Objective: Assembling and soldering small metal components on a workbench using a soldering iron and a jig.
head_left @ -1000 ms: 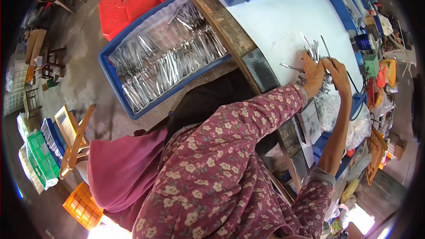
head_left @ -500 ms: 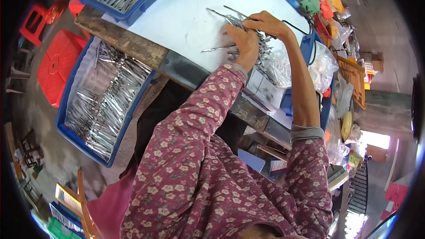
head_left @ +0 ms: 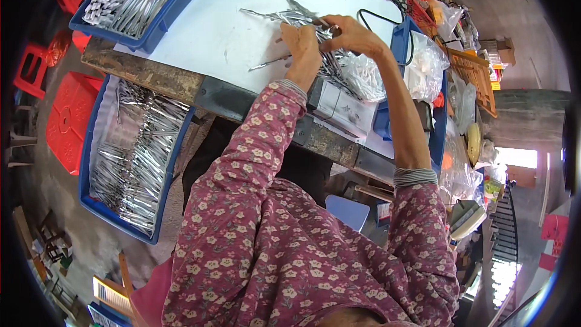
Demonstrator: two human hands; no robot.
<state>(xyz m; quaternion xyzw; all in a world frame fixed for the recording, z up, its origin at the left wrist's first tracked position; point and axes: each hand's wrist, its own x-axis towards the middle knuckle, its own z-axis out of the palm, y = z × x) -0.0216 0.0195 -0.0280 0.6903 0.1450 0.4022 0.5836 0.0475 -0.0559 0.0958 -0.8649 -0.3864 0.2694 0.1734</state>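
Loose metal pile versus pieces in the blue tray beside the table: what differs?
The loose pile lies on the tabletop; the tray pieces lie in the blue tray. The loose pile points many ways; the tray pieces form rough rows. The loose pile covers less area than the tray pieces. Both look slender and silvery.

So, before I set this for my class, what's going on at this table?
A person in a floral top has both bare hands, left hand and right hand, at a loose pile of thin metal pieces on a white tabletop. Their exact grip is unclear. A clear plastic bag lies beside the pile. Similar pieces fill one blue tray on the table and another below its edge.
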